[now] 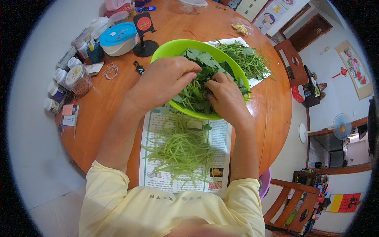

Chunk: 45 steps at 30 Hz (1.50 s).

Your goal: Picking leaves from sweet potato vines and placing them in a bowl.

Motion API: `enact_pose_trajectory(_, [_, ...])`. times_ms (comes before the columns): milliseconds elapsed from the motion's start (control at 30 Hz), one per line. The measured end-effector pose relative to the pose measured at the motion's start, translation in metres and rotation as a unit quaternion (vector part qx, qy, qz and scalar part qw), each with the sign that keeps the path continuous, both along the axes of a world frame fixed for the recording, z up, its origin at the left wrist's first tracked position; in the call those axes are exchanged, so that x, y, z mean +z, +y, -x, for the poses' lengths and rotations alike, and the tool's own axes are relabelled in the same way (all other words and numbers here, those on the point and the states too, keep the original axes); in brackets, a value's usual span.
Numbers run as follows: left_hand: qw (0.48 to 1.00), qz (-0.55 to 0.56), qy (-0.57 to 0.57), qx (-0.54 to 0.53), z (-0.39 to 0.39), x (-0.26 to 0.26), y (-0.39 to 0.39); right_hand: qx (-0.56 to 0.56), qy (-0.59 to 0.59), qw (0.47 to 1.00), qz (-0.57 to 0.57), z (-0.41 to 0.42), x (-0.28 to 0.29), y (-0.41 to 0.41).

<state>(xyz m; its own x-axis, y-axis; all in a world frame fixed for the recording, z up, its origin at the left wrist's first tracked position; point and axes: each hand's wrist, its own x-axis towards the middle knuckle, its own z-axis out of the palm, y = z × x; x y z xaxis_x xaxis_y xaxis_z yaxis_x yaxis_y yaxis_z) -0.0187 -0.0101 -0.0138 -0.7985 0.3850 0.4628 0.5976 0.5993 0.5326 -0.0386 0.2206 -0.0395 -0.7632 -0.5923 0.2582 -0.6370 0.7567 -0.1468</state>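
A lime-green plastic basin [169, 48] stands before me, holding leafy greens [204, 60] with thin stems. My left hand [167, 81] reaches over its near left side, thumb and fingers pinched together above the leaves. Whether a stem is between those fingertips is hidden. Down among the greens, my right hand [228, 97] has its fingers curled around some of them. Between my forearms, a loose pile of pale green stems [180, 145] lies on a printed newspaper sheet [221, 148], partly under the basin.
More greens [244, 57] lie on paper beyond the basin. A phone stand [145, 49], a blue-lidded container [118, 35] and several jars [78, 78] line the left side of the round wooden table [266, 118]. A wooden chair [291, 204] stands at right.
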Motion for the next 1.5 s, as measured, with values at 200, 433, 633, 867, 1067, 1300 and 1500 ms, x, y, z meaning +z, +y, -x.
enact_pose_trajectory(200, [1.000,0.003,0.001,0.005,0.000,-0.002,0.000,0.064,0.038,0.995,0.068,-0.003,-0.002,0.001])
enact_pose_trajectory(433, [1.000,0.001,0.003,0.004,0.002,-0.005,0.000,0.034,0.023,0.995,0.089,0.009,-0.003,0.005])
enact_pose_trajectory(633, [0.999,-0.011,0.015,0.047,0.000,0.003,0.000,0.029,-0.054,0.965,0.256,0.012,0.002,0.019])
enact_pose_trajectory(867, [0.996,-0.050,0.037,0.057,0.003,-0.001,-0.001,0.078,-0.283,0.856,0.426,0.005,0.024,0.024])
enact_pose_trajectory(1067, [0.998,-0.035,0.021,0.053,0.002,0.004,-0.004,0.149,-0.434,0.773,0.438,-0.026,0.041,0.016])
enact_pose_trajectory(1300, [1.000,-0.008,-0.016,0.017,0.004,-0.003,-0.006,0.367,-0.280,0.879,0.120,-0.038,0.043,-0.005])
enact_pose_trajectory(1500, [0.997,0.070,0.015,0.031,0.006,-0.011,-0.007,0.234,-0.269,0.911,0.207,-0.030,0.039,0.002])
